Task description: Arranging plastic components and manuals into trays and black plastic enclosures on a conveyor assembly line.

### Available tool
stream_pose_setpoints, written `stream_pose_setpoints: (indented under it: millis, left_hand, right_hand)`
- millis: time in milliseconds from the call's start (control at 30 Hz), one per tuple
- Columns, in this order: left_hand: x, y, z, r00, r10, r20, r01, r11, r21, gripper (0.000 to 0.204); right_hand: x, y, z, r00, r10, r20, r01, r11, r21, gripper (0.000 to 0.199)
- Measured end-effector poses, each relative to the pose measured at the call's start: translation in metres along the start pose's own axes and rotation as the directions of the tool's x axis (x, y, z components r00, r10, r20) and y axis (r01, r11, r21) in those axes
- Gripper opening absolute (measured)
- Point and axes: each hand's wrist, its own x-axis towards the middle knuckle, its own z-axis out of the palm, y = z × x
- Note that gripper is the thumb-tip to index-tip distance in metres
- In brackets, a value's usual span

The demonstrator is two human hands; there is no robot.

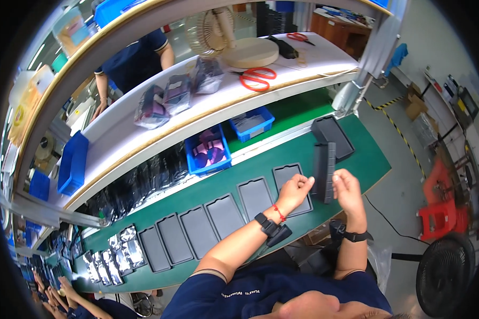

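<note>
A dark grey, ridged block that looks like stacked trays (324, 171) rises between my two hands at the right part of the green table. My left hand (296, 191) is closed, its thumb and fingertips pinched together close to the block's left side. On the other side, my right hand (348, 190) has its fingers curled in near the ridged edge. Whether either hand touches the block, or pinches something thin, I cannot make out. Under my left wrist lies a shallow grey tray (302, 206), partly covered. Another grey tray (255, 196) lies just left of it.
More grey trays (198, 229) form a row leftward, followed by silvery packets (127, 247). Behind the block sits another dark tray (333, 137). Blue bins (230, 164) stand under a white shelf (314, 69) carrying red-handled scissors (258, 80). Other people work at the far left and behind the shelf.
</note>
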Motion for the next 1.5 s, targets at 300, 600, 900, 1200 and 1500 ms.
stream_pose_setpoints:
  millis: [300, 600, 900, 1200, 1500]
  left_hand:
    - [0.006, 0.001, 0.015, 0.961, 0.216, -0.174, -0.236, 0.966, -0.102, 0.032]
    - [0.009, 0.011, 0.019, 0.959, 0.186, 0.213, -0.282, 0.704, 0.652, 0.028]
    - [-0.012, -0.001, -0.022, 0.980, 0.117, 0.158, -0.197, 0.537, 0.820, 0.038]
    - [-0.024, -0.005, -0.048, 0.952, 0.159, 0.260, -0.300, 0.630, 0.716, 0.034]
    - [-0.115, 0.019, -0.120, 0.941, 0.291, -0.173, -0.168, 0.846, 0.506, 0.028]
  right_hand:
    - [0.006, 0.027, 0.003, 0.991, -0.079, -0.107, 0.069, 0.993, -0.097, 0.014]
    - [0.029, 0.063, -0.065, 0.947, 0.319, -0.023, -0.311, 0.935, 0.171, 0.018]
    - [0.048, 0.063, -0.023, 0.954, -0.287, -0.091, 0.178, 0.782, -0.598, 0.035]
    - [0.040, 0.016, 0.026, 0.874, -0.481, 0.064, 0.233, 0.300, -0.925, 0.046]
    - [0.090, -0.089, 0.251, 0.492, -0.509, 0.707, 0.854, 0.440, -0.278, 0.023]
